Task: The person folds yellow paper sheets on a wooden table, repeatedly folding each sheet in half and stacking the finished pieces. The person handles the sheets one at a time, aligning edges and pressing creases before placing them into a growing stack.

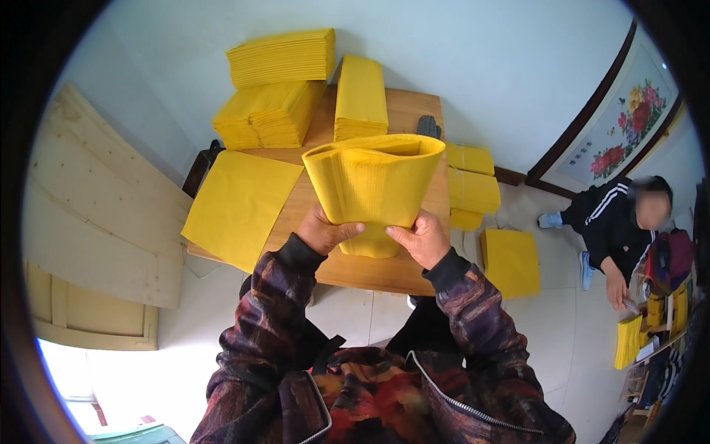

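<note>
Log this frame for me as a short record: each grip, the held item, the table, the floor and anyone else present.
Left grip: on the bundle's left side, thumb on its near face
Right grip: on its right side, thumb likewise
Held: yellow bundle, hollow at the top; contact with the table unclear
Table: wooden; yellow sheet at left
Table back: upper stack on lower stack, narrow stack, grey item
Floor: yellow pile, right of the table
Other person: far right, dark striped clothes
</note>
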`<control>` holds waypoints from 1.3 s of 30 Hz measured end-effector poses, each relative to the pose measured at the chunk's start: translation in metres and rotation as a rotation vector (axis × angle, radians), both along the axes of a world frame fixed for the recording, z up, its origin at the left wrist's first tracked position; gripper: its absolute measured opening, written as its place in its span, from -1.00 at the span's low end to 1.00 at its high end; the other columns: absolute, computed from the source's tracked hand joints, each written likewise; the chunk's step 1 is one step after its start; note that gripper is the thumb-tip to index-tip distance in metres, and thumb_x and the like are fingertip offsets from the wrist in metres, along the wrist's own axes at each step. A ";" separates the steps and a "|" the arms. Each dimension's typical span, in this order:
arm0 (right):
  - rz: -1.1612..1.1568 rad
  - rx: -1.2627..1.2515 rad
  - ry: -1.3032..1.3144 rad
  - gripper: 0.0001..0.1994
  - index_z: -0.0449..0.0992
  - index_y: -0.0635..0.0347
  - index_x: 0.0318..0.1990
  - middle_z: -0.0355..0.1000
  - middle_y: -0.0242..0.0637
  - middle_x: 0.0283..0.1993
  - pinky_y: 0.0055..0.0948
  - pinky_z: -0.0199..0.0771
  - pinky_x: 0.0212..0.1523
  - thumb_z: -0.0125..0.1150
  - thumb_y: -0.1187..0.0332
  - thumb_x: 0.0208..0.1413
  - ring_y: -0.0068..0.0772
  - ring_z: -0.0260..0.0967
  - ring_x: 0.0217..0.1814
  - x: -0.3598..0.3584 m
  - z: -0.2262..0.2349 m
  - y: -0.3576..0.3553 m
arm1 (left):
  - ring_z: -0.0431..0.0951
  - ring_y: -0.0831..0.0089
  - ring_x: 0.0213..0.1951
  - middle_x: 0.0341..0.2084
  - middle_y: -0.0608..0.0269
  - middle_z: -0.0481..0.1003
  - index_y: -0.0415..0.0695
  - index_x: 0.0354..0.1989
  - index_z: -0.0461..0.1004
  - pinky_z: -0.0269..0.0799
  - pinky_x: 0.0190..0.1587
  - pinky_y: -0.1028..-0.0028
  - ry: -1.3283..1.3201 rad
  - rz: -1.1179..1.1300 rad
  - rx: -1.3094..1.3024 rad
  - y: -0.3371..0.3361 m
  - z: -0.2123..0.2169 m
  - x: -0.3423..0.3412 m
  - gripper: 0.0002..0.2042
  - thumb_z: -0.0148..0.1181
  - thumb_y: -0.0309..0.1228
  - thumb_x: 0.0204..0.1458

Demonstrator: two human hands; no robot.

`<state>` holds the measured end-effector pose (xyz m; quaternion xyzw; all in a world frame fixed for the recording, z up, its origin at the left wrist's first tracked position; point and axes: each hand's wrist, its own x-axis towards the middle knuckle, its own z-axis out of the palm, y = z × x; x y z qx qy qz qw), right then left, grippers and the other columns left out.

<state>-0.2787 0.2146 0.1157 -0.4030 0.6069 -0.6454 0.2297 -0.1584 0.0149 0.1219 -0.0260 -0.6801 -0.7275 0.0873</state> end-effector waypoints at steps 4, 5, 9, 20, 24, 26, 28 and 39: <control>-0.011 0.112 0.084 -0.75 0.47 0.28 -0.05 0.54 -0.30 -0.13 -0.48 0.42 -0.07 0.22 0.47 0.10 -0.53 0.43 -0.11 -0.001 0.014 -0.001 | 0.40 0.49 0.02 -0.02 0.33 0.48 -0.16 0.08 0.41 0.32 0.07 0.42 -0.015 0.003 -0.014 -0.002 0.006 0.000 -0.59 0.30 -0.44 0.04; -0.013 0.129 0.092 -0.75 0.48 0.28 -0.06 0.54 -0.29 -0.13 -0.48 0.42 -0.08 0.23 0.46 0.10 -0.52 0.44 -0.11 0.001 0.015 -0.001 | 0.41 0.50 0.02 -0.02 0.33 0.48 -0.16 0.08 0.41 0.33 0.07 0.42 -0.034 0.006 -0.008 0.000 0.006 0.000 -0.59 0.31 -0.43 0.03; 0.015 0.106 0.104 -0.73 0.48 0.26 -0.05 0.54 -0.31 -0.13 -0.47 0.43 -0.08 0.26 0.43 0.09 -0.51 0.44 -0.11 0.004 0.010 -0.001 | 0.46 0.59 -0.12 -0.13 0.35 0.53 -0.19 0.03 0.45 0.40 -0.03 0.51 0.041 0.059 -0.024 0.007 0.003 0.000 -0.60 0.35 -0.47 -0.02; 0.194 0.124 0.219 -0.62 0.43 0.24 0.02 0.46 -0.22 -0.04 -0.38 0.37 0.04 0.31 0.38 0.04 -0.32 0.38 0.02 -0.010 0.017 -0.002 | 0.44 0.57 -0.04 -0.07 0.35 0.51 -0.16 0.06 0.42 0.37 0.04 0.48 0.000 0.011 0.085 0.008 0.008 0.003 -0.54 0.38 -0.44 -0.04; 0.215 0.162 0.167 -0.61 0.42 0.25 0.02 0.46 -0.21 -0.04 -0.39 0.37 0.03 0.31 0.35 0.04 -0.31 0.39 0.00 -0.013 0.019 -0.002 | 0.46 0.57 -0.06 -0.10 0.34 0.53 -0.17 0.05 0.44 0.38 0.03 0.49 -0.016 -0.003 0.136 0.006 0.004 0.002 -0.58 0.36 -0.43 -0.02; 0.213 0.149 0.140 -0.63 0.43 0.26 0.01 0.47 -0.22 -0.05 -0.40 0.38 0.02 0.30 0.34 0.06 -0.34 0.39 -0.01 -0.013 0.018 -0.002 | 0.47 0.57 -0.08 -0.11 0.33 0.54 -0.19 0.02 0.46 0.39 0.01 0.49 -0.022 0.025 0.131 0.004 0.002 0.002 -0.62 0.34 -0.42 0.00; 0.193 0.143 0.124 -0.66 0.45 0.26 -0.01 0.48 -0.24 -0.07 -0.43 0.39 -0.01 0.28 0.34 0.08 -0.38 0.40 -0.05 -0.012 0.015 -0.002 | 0.49 0.57 -0.11 -0.14 0.32 0.55 -0.21 0.00 0.47 0.40 -0.01 0.50 -0.013 0.051 0.128 0.005 0.000 0.002 -0.66 0.31 -0.42 0.03; 0.089 -0.003 -0.691 -0.62 0.39 0.25 0.05 0.44 -0.33 -0.04 -0.44 0.43 -0.08 0.20 0.21 0.18 -0.49 0.41 -0.05 0.050 -0.040 -0.011 | 0.53 0.51 -0.22 -0.22 0.24 0.57 -0.26 -0.02 0.47 0.45 -0.11 0.46 -0.449 -0.309 -0.281 -0.052 -0.007 -0.059 -0.59 0.33 -0.30 0.01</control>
